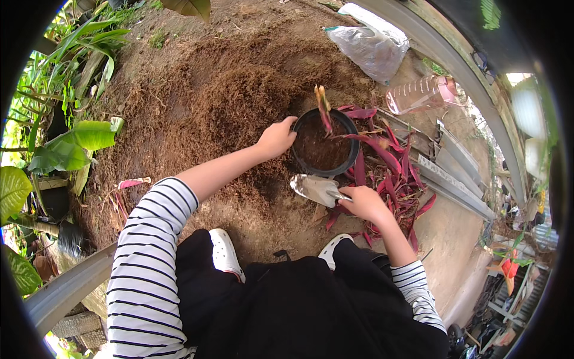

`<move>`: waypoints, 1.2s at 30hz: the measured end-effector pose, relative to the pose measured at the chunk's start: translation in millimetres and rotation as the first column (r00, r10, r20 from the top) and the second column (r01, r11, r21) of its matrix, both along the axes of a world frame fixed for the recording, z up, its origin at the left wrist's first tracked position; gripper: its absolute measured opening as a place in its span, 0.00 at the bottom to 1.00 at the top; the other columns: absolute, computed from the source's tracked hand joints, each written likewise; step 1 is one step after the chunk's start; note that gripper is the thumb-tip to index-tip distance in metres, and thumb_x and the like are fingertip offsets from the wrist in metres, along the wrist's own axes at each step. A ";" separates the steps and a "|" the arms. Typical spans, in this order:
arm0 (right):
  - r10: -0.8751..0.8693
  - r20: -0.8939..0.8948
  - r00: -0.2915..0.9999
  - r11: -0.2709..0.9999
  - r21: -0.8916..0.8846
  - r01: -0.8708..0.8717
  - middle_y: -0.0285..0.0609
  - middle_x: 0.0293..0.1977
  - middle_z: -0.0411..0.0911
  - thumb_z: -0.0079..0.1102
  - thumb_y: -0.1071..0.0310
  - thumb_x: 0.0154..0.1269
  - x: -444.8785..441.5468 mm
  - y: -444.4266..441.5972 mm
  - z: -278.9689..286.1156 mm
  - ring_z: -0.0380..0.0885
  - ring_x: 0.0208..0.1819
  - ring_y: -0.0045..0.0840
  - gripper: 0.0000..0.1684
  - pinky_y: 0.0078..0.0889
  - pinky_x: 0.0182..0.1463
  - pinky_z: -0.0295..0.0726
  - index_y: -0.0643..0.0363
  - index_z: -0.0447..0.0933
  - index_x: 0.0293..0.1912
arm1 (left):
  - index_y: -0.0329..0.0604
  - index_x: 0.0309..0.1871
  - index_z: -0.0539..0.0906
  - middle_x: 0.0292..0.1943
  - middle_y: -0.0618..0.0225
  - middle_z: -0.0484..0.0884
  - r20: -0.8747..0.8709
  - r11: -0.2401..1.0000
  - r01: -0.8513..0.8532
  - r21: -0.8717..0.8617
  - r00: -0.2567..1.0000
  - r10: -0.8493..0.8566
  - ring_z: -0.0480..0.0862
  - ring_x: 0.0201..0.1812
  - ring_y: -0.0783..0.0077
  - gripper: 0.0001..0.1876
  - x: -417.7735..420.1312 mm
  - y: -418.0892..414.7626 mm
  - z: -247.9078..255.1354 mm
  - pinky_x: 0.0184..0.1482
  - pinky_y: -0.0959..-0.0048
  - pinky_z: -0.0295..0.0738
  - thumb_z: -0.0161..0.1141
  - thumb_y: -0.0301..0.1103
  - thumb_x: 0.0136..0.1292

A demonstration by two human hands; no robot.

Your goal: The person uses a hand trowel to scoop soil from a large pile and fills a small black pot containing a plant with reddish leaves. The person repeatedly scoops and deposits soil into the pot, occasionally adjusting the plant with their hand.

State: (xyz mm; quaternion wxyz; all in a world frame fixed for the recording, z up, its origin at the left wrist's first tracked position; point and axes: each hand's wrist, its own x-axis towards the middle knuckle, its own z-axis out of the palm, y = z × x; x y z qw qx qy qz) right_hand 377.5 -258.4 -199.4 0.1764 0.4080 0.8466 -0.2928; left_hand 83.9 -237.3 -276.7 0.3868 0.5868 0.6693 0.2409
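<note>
My left hand [277, 137] grips the left rim of a round black plastic plant pot [354, 155]. Brown soil [320, 155] fills the lower part of the pot, and a cut plant stem [323, 110] with a frayed top stands in it. In my right hand [362, 203] is the handle of a metal hand trowel [314, 189], its soil-marked blade pointing left just below the pot. Red-purple leaves [394, 179] lie in a heap right of the pot, partly behind my right hand. Loose brown fibrous potting material [246, 98] is piled on the ground to the left.
A pink clear bottle [419, 95] lies at the upper right, below a tied plastic bag [372, 47]. Metal channels [453, 186] lie beyond the leaf heap. Green plants [85, 139] line the left side, and a metal rail [71, 285] crosses the lower left.
</note>
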 end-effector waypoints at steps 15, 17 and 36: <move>-0.407 -0.225 0.885 0.844 -0.463 0.270 0.48 0.34 0.82 0.57 0.59 0.67 -57.3 -31.4 -130.2 0.82 0.35 0.29 0.26 0.31 0.42 0.77 0.64 0.72 0.60 | 0.44 0.64 0.69 0.30 0.62 0.84 0.110 0.987 0.050 -0.149 0.993 -0.034 0.85 0.31 0.70 0.23 -4.4 8.4 14.7 0.36 0.68 0.79 0.55 0.33 0.66; -0.429 -0.203 0.880 0.832 -0.468 0.297 0.50 0.36 0.81 0.58 0.58 0.65 -62.2 -31.0 -126.8 0.81 0.38 0.33 0.26 0.32 0.45 0.77 0.64 0.73 0.58 | 0.43 0.66 0.67 0.30 0.59 0.83 0.063 0.985 0.064 -0.157 0.997 -0.054 0.85 0.33 0.65 0.25 -4.9 8.1 7.1 0.36 0.65 0.78 0.55 0.34 0.66; -0.346 -0.220 0.912 0.882 -0.408 0.237 0.48 0.36 0.84 0.63 0.56 0.61 -3.3 -12.0 -43.3 0.82 0.37 0.29 0.24 0.28 0.44 0.77 0.61 0.80 0.52 | 0.38 0.71 0.52 0.28 0.53 0.82 -0.054 0.988 0.139 -0.073 0.988 -0.143 0.84 0.33 0.53 0.35 4.1 -5.1 -3.4 0.39 0.59 0.76 0.55 0.33 0.64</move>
